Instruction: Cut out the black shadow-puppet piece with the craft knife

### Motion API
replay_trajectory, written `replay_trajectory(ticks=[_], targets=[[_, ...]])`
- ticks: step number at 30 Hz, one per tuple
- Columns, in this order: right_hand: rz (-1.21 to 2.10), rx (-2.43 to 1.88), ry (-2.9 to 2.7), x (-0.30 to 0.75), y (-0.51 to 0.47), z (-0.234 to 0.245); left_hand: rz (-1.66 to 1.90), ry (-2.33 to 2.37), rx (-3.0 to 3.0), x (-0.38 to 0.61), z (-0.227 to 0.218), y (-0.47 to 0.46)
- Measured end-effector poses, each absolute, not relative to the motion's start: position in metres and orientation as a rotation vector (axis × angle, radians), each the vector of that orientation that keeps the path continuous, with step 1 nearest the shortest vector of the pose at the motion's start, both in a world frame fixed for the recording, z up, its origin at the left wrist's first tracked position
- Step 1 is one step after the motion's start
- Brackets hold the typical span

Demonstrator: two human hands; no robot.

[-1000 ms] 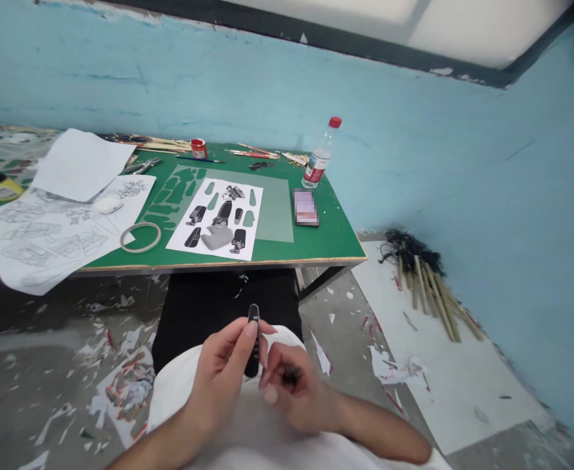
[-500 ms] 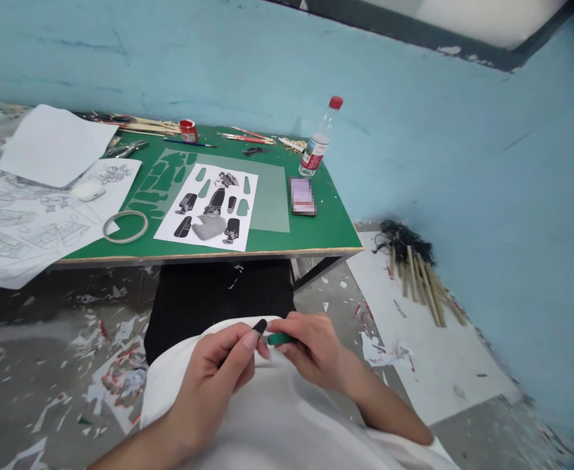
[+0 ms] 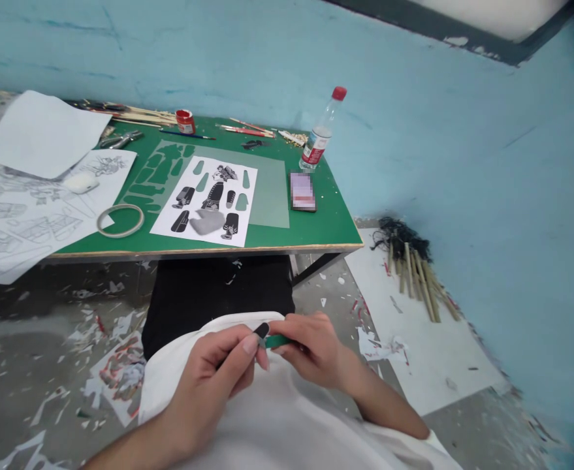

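Note:
Both hands are over my lap, below the table's front edge. My left hand (image 3: 215,378) is closed around a slim black tool (image 3: 261,329), whose tip pokes out past my thumb. My right hand (image 3: 313,349) pinches a small green piece (image 3: 277,341) that touches the tool's tip. A white cloth (image 3: 271,424) covers my lap under both hands. On the green table (image 3: 316,232) lies a printed sheet (image 3: 206,201) with black figure parts and cut-out holes.
The table also carries a plastic bottle (image 3: 320,134) with a red cap, a phone (image 3: 302,191), a tape ring (image 3: 120,220), a red paint jar (image 3: 185,121), brushes and drawing sheets (image 3: 17,219). Paper scraps litter the floor. Bamboo sticks (image 3: 421,277) lie by the blue wall.
The black tool went from upright to lying low in my left hand. My right hand moved up to its tip and now pinches a green piece. The view shifted slightly.

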State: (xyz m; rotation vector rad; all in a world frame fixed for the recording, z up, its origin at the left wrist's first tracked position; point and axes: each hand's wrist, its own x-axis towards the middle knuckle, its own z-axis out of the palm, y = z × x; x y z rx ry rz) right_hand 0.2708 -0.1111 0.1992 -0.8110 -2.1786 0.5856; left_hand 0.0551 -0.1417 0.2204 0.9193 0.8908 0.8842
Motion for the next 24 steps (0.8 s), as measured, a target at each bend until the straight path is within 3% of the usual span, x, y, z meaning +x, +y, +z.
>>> replay_trajectory(ticks=[24], targets=[[0.531,-0.842,-2.124,0.2722,-0.1110,0.1938,0.841,0.757,0.816,0.0552,0.2125,-0.1388]])
